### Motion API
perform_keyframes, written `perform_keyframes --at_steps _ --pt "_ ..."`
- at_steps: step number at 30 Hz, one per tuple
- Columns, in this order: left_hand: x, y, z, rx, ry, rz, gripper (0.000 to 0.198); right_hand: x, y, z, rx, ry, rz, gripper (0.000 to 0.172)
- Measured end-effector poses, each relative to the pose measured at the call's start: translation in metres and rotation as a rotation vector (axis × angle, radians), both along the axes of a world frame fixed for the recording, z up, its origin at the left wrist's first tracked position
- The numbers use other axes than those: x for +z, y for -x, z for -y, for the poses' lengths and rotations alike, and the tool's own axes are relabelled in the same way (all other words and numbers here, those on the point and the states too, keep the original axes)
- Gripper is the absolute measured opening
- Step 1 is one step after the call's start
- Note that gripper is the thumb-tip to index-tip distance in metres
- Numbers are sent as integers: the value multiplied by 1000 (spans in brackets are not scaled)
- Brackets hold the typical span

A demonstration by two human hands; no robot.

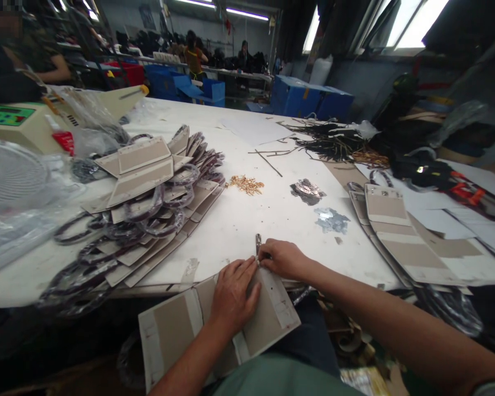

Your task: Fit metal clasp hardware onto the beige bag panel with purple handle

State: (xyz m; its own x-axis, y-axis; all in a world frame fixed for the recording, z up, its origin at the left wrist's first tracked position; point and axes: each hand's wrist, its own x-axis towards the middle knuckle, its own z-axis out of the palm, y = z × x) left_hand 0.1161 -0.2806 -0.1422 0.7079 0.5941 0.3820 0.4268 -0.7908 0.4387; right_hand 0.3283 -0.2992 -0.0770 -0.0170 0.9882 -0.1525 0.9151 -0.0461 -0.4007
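A beige board panel (177, 313) with pale tape strips lies tilted across my lap at the table's front edge. My left hand (236, 294) rests flat on it, fingers stretched toward its far edge. Beside those fingertips, my right hand (278, 258) is closed in a pinch at the panel's edge; what sits in the pinch is too small to make out. A narrow metal piece (258, 242) sticks out just beyond my right fingers, and I cannot tell whether they grip it. Part of the panel is hidden under my left forearm.
Stacked panels with plastic-wrapped handles (148, 203) cover the left; more panels (390, 231) stand right. Gold-coloured pieces (246, 185), dark metal plates (307, 191) and silvery plates (332, 220) lie mid-table. Behind are dark strips (330, 140), a machine (20, 124) and co-workers.
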Motion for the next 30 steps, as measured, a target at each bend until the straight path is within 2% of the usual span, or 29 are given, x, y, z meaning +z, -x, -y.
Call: perform_keyframes --at_steps 5,8,10,12,15,21,25,27,30 --pt "6 -13 -12 16 13 67 29 -4 1 6 -47 -46 -32 13" --pt "8 -20 -23 18 12 95 16 -1 -8 0 10 -6 -199 18" --pt "8 -22 -27 14 -4 98 14 4 -23 -9 28 45 -310 21" --pt "7 -22 -30 7 -9 96 15 9 -48 -23 -74 41 -293 20" --pt "4 -20 -30 11 10 102 14 12 -101 -50 -333 -52 -117 18" --pt "-1 -20 -34 22 -32 134 15 -2 -213 -96 -690 -91 119 33" --pt "-5 -19 -39 -2 -78 133 15 -20 -252 -115 -757 -80 192 46" --pt "-6 -20 -39 -1 -70 128 16 -28 -262 -123 -752 -75 211 44" --pt "-4 -21 -38 4 -46 122 15 -37 -268 -129 -735 -77 233 31"
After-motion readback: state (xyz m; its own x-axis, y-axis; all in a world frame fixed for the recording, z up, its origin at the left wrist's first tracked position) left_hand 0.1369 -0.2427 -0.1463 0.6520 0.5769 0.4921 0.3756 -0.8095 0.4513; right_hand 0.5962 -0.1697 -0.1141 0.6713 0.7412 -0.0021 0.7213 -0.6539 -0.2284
